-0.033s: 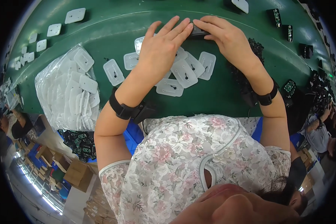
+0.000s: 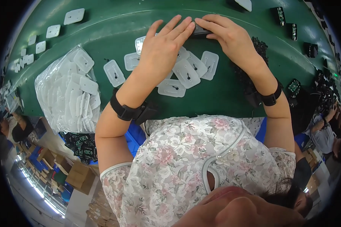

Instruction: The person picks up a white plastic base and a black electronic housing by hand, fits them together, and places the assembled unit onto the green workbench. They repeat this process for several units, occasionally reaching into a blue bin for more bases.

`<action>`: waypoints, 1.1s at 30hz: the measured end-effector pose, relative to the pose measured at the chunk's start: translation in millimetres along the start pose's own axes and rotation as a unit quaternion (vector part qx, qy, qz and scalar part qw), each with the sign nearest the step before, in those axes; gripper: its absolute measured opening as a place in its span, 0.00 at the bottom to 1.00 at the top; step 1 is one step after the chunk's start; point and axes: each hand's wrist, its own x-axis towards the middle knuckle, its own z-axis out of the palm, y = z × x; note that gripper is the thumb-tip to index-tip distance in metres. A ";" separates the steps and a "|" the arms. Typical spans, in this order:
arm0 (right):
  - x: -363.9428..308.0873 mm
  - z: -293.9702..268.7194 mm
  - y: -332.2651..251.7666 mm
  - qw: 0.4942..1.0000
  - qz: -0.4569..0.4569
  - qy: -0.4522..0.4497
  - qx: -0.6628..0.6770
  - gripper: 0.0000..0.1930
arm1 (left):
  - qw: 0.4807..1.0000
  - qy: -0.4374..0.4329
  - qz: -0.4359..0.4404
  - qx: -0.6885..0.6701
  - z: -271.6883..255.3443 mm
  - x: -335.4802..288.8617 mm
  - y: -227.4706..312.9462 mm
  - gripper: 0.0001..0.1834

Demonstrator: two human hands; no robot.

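Observation:
A small black rectangular case (image 2: 200, 31) lies on the green work surface (image 2: 136, 102), between my hands at the far side. My right hand (image 2: 231, 39) grips it, fingers over its top and thumb at its near right side. My left hand (image 2: 161, 49) has its fingers stretched out and spread, the index fingertip at the case's left edge; its thumb is hidden. Below my hands, several translucent white plates (image 2: 186, 74) with dark keyhole-shaped marks lie loosely overlapping. Another such plate (image 2: 114, 73) lies apart, left of my forearm. Both wrists wear black straps.
A clear bag (image 2: 66, 90) full of white plates stands at the left. Small black parts (image 2: 258, 56) are heaped beside my right forearm. White covers (image 2: 74, 16) line the far left, black cases with circuit boards (image 2: 280, 17) the far right. Other people work at both sides.
The plates, bag and far parts appear shifted very slightly in the picture. Both hands keep the same places at the black case.

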 end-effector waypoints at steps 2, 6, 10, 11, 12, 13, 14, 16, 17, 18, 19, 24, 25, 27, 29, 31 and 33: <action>-2.5 3.5 -3.5 0.998 -0.008 0.034 -0.052 0.24 | 1.000 0.004 0.009 0.024 0.3 0.4 0.5 0.30; 6.6 -7.3 13.6 0.999 0.012 0.000 0.050 0.24 | 0.997 0.045 0.002 0.056 11.6 13.1 16.2 0.28; 17.9 -14.7 23.8 0.954 0.139 -0.016 0.266 0.21 | 0.997 0.049 -0.052 0.016 19.5 34.0 13.7 0.23; 12.2 -21.4 23.2 0.949 0.147 -0.019 0.277 0.21 | 0.997 0.057 -0.041 0.020 17.4 39.7 13.6 0.23; 3.9 -30.1 18.8 0.937 0.153 -0.011 0.313 0.22 | 0.990 0.044 -0.084 -0.109 14.9 42.1 17.1 0.21; -4.2 -38.6 17.7 0.923 0.159 -0.004 0.350 0.24 | 0.964 0.027 -0.123 -0.236 12.8 45.8 20.1 0.18; -14.1 -44.2 22.6 0.925 0.159 0.003 0.344 0.24 | 0.952 0.047 -0.114 -0.279 12.3 52.7 25.0 0.15; -33.3 -53.6 30.3 0.919 0.125 0.076 0.366 0.24 | 0.921 0.026 -0.124 -0.368 16.2 72.7 38.7 0.15; -38.8 -60.7 29.6 0.895 0.159 0.115 0.400 0.23 | 0.880 0.002 -0.143 -0.453 19.3 83.2 44.6 0.15; -46.6 -69.0 37.4 0.878 0.200 0.125 0.416 0.22 | 0.850 -0.039 -0.157 -0.501 22.1 99.5 52.9 0.15; -52.0 -75.4 45.4 0.860 0.238 0.132 0.433 0.21 | 0.851 -0.041 -0.152 -0.501 28.0 111.7 58.4 0.15; -66.2 -76.2 76.4 0.765 0.352 0.266 0.469 0.23 | 0.743 -0.031 -0.207 -0.636 51.7 134.1 77.0 0.22; -65.8 -75.8 83.7 0.764 0.353 0.270 0.469 0.23 | 0.786 -0.034 -0.190 -0.587 53.8 131.7 80.5 0.23; -60.9 -72.5 97.7 0.792 0.353 0.270 0.419 0.24 | 0.798 -0.037 -0.184 -0.572 50.7 116.4 79.8 0.22; -56.5 -65.3 107.8 0.794 0.381 0.260 0.395 0.23 | 0.848 -0.028 -0.142 -0.509 46.5 92.8 74.1 0.19; -51.2 -65.6 114.2 0.850 0.377 0.195 0.312 0.22 | 0.843 -0.036 -0.147 -0.516 32.3 73.6 67.7 0.17; -48.0 -71.0 116.1 0.852 0.358 0.214 0.315 0.19 | 0.840 -0.039 -0.154 -0.520 19.2 56.2 58.3 0.16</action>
